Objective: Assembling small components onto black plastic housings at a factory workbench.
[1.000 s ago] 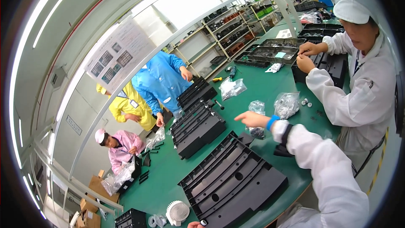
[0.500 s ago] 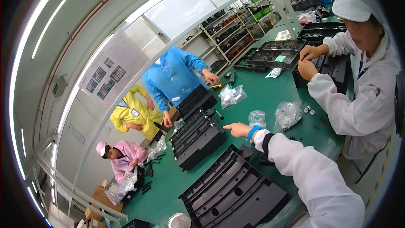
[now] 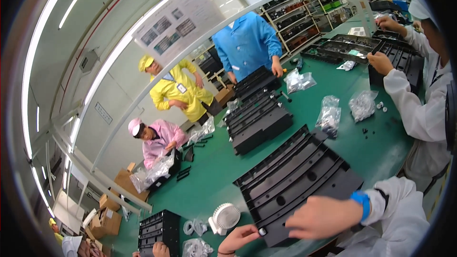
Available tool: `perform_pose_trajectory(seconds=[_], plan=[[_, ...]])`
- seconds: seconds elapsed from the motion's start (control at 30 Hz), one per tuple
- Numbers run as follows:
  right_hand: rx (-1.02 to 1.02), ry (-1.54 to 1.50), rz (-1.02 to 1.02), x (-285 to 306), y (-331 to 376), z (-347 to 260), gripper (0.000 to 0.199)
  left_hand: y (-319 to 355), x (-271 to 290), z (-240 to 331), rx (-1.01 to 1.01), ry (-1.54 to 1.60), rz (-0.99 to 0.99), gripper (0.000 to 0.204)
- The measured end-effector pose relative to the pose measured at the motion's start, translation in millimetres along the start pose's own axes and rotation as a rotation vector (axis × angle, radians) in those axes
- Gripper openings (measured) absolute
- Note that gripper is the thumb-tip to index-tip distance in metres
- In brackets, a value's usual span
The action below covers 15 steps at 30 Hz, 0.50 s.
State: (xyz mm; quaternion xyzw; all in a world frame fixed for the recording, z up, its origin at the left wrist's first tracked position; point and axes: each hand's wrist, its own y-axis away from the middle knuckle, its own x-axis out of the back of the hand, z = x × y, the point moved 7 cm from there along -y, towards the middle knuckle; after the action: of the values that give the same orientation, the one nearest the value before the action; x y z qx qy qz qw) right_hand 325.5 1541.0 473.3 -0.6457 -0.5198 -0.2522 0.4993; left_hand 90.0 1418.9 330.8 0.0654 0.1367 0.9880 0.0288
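Observation:
A large black ribbed plastic panel (image 3: 295, 181) lies in front of me, its surface crossed by long ribs and round holes. My left hand (image 3: 239, 239) is at its near left corner, thumb and fingertips closed on a small white part (image 3: 262, 232) there. My right hand (image 3: 318, 216), with a blue wristband, hovers over the panel's near edge. Its fingers point left and look slightly apart, a little blurred, and I see nothing in them. Beside my left hand stand a small white fan (image 3: 225, 217) and a clear bag of white parts (image 3: 197, 247).
Another black panel (image 3: 259, 126) lies farther off on the green table (image 3: 209, 181). Bags of small parts (image 3: 328, 116) sit to the right. Co-workers in blue (image 3: 247, 43), yellow (image 3: 183, 95), pink (image 3: 162, 143) and white (image 3: 414, 85) surround the table. A black housing (image 3: 159, 231) is at lower left.
My right hand has drawn back from pointing at the farther panel to the near panel's edge. My left hand has come into view. The view has shifted, and the blue-clad person's hands have moved.

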Motion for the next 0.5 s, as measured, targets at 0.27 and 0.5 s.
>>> perform_pose_trajectory(seconds=[0.27,0.5], plan=[[-0.024,0.127,0.184,-64,-49,-10,0.019,8,-10,19,-0.156,0.041,0.132,0.012],[-0.076,0.075,0.158,-100,-62,-1,0.016,14,-12,18,-0.150,-0.089,0.209,0.015]])
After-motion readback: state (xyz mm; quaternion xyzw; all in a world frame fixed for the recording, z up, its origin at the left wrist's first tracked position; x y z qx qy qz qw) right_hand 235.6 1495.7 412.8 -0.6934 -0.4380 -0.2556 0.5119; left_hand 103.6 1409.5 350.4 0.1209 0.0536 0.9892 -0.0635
